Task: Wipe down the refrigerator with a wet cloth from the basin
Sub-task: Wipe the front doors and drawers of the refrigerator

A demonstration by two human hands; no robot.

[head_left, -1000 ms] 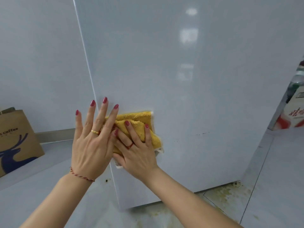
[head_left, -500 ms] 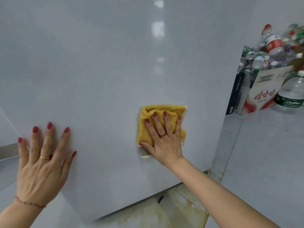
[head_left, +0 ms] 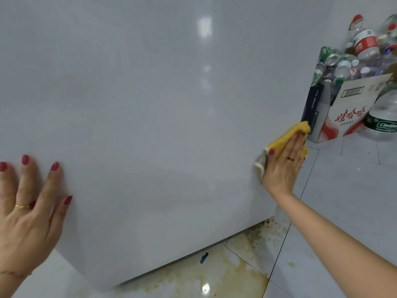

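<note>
The refrigerator's (head_left: pixel 161 108) glossy white side panel fills most of the view, its bottom edge just above the floor. A yellow cloth (head_left: pixel 285 138) with a white underside lies against the panel's right edge. My right hand (head_left: pixel 283 166) presses flat on the cloth with straight fingers. My left hand (head_left: pixel 25 211) rests open and spread on the panel at the lower left, holding nothing. No basin is in view.
A cardboard box (head_left: pixel 348 117) with red print stands on the floor right of the refrigerator, heaped with several empty plastic bottles (head_left: pixel 363 46). A large water bottle (head_left: pixel 384 117) lies beside it. The tiled floor (head_left: pixel 247 250) below the refrigerator is stained brown, with a small blue scrap (head_left: pixel 204 257).
My right hand has slid the cloth rightward along the panel to its right edge. The left hand stays spread on the panel at the left.
</note>
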